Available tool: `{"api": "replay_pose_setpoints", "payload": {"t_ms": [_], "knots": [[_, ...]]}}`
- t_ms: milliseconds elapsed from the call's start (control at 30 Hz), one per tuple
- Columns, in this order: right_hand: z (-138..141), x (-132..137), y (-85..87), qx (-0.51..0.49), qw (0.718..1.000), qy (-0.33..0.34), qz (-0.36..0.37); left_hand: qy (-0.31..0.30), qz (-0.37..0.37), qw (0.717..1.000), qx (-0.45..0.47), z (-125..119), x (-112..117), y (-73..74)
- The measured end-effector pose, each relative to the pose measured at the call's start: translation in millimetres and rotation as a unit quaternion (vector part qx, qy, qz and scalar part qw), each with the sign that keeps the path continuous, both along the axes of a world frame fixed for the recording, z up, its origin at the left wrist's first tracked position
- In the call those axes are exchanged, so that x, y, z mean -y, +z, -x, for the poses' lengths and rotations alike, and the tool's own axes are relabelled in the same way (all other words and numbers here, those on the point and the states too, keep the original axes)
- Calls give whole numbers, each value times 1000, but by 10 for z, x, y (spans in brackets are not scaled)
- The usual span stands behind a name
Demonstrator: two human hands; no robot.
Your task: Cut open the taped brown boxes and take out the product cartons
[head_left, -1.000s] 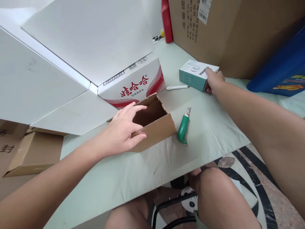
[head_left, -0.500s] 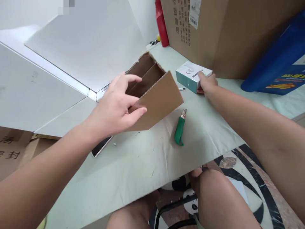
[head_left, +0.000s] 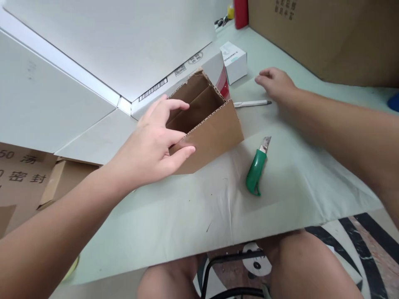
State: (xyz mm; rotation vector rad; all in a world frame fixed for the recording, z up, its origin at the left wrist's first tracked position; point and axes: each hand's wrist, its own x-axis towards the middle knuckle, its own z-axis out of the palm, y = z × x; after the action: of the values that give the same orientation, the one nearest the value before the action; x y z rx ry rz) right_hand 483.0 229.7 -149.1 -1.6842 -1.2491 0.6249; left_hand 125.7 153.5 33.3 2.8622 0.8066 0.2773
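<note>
My left hand (head_left: 158, 137) grips a small brown cardboard box (head_left: 213, 135) by its near wall. Its thumb lies on the outside, while the other fingers reach over the open top. The box is open upward, and a flap or fold shows inside it. Over the table to the right is my right hand (head_left: 276, 83), its fingers curled together with nothing visible in them. Left of that hand stands a small white carton (head_left: 237, 66), apart from the fingertips. A white pen (head_left: 252, 104) lies between this hand and the brown box. Nearer me rests a green utility knife (head_left: 257, 170), blade out.
Large white boxes (head_left: 118, 50) stand along the back left. A big brown carton (head_left: 324, 41) fills the back right, with a red bottle (head_left: 241, 14) beside it. The pale green table cover (head_left: 187, 232) ends just before my knees.
My right hand has let go of the small white carton, which now stands farther back and left. My left hand stays on the brown box. The view has shifted, and the pen shows more fully.
</note>
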Motion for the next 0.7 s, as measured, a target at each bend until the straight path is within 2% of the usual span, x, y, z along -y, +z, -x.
{"api": "replay_pose_setpoints", "payload": {"t_ms": [67, 167, 233, 267, 367, 500, 600, 700], "knots": [[99, 438, 117, -45, 994, 83, -46, -24, -13, 1000, -5, -30, 18, 40], [200, 1203, 372, -40, 946, 297, -124, -126, -34, 991, -36, -149, 184, 155], [225, 1685, 545, 10, 913, 378, -154, -189, -32, 980, -47, -251, 388, 226], [228, 1902, 613, 38, 903, 395, -163, -209, -32, 976, -49, -297, 505, 249], [240, 2450, 698, 101, 907, 370, -175, -231, -55, 970, -61, -395, 836, 263], [388, 2978, 594, 131, 935, 245, -222, -238, -101, 963, -71, -431, 1086, 209], [589, 3249, 500, 148, 943, 162, -249, -236, -125, 962, -60, -412, 1166, 149], [699, 3381, 482, 173, 947, 113, -245, -227, -157, 960, -36, -369, 1219, 69]]}}
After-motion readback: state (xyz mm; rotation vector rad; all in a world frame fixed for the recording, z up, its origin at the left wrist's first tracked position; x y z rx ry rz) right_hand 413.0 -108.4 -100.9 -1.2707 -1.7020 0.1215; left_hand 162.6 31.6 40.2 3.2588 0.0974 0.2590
